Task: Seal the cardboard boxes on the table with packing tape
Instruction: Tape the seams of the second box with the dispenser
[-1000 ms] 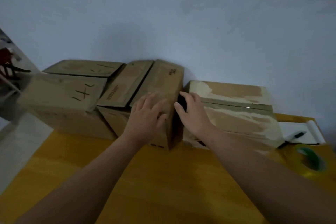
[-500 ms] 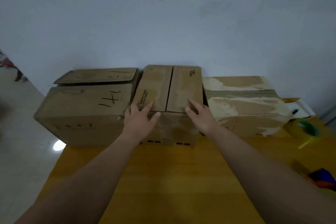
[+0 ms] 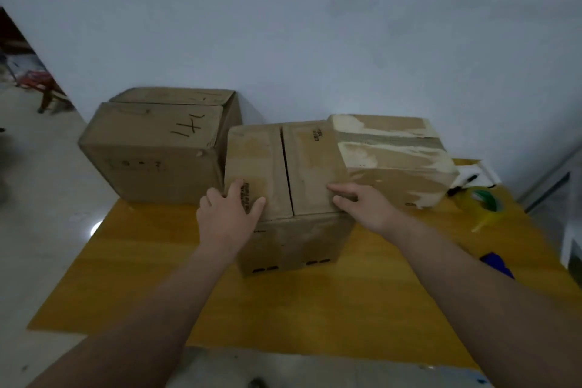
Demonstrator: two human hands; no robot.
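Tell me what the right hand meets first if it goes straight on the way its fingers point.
The right hand rests on the middle box's right flap; its fingers point left, so it would likely reach the seam, then the left flap.

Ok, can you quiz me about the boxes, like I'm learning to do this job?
1. How many cardboard boxes are on the table?
2. True or false: tape already covers the gap between the flaps of the middle box.
3. Where is the tape roll? A: on the floor. B: on the table, to the right of the boxes. C: on top of the middle box.

Key:
1. Three.
2. False. The gap is bare, and the left hand and right hand rest on the flaps.
3. B.
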